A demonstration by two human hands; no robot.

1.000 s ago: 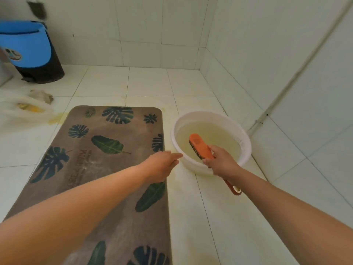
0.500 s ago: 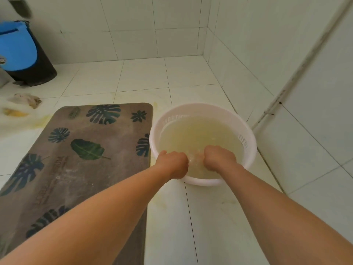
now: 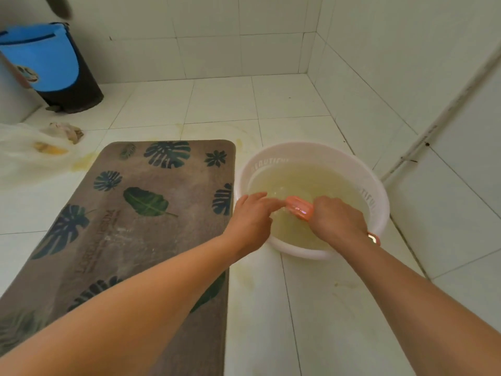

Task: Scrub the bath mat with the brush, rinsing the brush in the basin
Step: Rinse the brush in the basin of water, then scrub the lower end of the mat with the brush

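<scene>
A white basin (image 3: 379, 213) of yellowish water stands on the tiled floor, right of the brown leaf-print bath mat (image 3: 130, 229). My right hand (image 3: 336, 221) is over the basin, shut on the orange brush (image 3: 299, 208); its head lies at the water surface and its handle end pokes out behind my wrist. My left hand (image 3: 250, 218) reaches over the basin's near-left rim, fingers stretched out and touching the brush head.
A black bin with a blue lid (image 3: 51, 66) stands at the back left. A plastic bag (image 3: 24, 150) and a crumpled rag (image 3: 67, 131) lie on the floor left of the mat. Tiled walls close the right side, with a pipe (image 3: 423, 137) running up.
The brush went from above the basin down into the water; both hands dipped in. Now the brush head shows at the surface and my left fingers have opened onto it.
</scene>
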